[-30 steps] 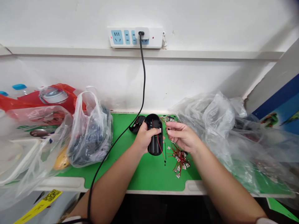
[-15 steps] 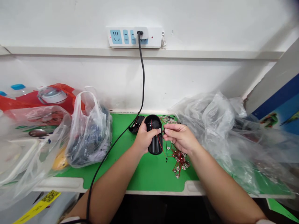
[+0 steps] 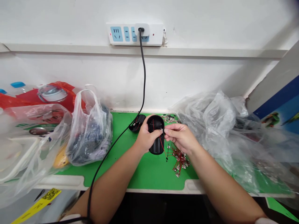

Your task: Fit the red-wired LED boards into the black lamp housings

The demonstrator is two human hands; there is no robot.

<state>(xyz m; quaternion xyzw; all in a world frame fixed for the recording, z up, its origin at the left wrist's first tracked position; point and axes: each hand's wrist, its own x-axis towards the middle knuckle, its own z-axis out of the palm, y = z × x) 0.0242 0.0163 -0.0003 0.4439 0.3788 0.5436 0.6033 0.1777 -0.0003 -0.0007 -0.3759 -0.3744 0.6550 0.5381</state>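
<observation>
My left hand (image 3: 147, 137) grips a black, rounded plastic housing (image 3: 156, 146), its thumb lying across the middle near a small pale part. Thin red wires run over the housing and hang off its lower right side. At the housing's right edge, my right hand (image 3: 178, 135) is pinched, thumb against forefinger; a small dark piece seems to be at the fingertips, too small to name. Below that hand lies a heap of red wires with small metal plates (image 3: 180, 159). A second black shell (image 3: 138, 123) rests behind my left hand, with a wire inside.
Small metal parts (image 3: 170, 118) lie behind the right hand on the green table (image 3: 149, 175). A black cable (image 3: 144, 71) drops from a power strip (image 3: 126, 34) across the left forearm. Plastic bags stand left (image 3: 87, 133) and right (image 3: 217, 121).
My right hand's fingertips have come closer to the housing and are now at its right edge. The left hand still holds the housing, which has shifted slightly in view.
</observation>
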